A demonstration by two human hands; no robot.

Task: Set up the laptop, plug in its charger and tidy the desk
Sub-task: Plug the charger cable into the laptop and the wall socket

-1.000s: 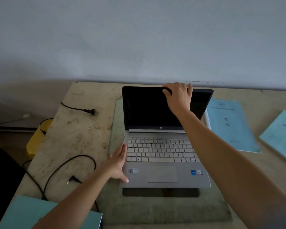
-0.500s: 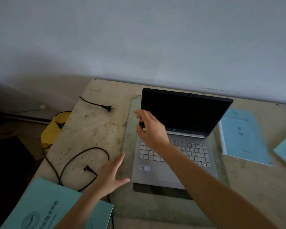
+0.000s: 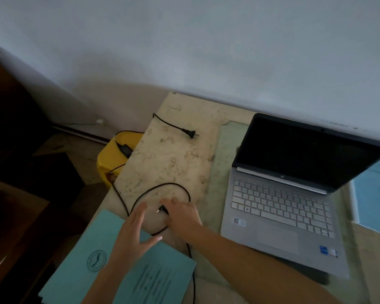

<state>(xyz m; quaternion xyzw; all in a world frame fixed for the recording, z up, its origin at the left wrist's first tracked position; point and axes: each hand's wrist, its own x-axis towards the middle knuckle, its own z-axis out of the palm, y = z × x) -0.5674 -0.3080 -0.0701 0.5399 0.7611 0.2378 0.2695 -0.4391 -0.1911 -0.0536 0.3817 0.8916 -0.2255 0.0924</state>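
Right hand (image 3: 183, 218) reaches across the desk (image 3: 173, 154), fingers closing on the charger's barrel plug (image 3: 162, 209); grip not confirmed. Left hand (image 3: 133, 232) hovers spread above the teal booklet (image 3: 79, 273). Laptop (image 3: 281, 207) open, right; stickers unreadable.

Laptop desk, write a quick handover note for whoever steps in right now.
Right hand: fingers at the charger's laptop-end plug; a firm grip can't be confirmed.
Left hand: open, hovering over the blue folder.
Laptop: open, screen dark, on the desk.
Wall plug: loose on the desk.
Left: plug in both ends, tidy the folders.
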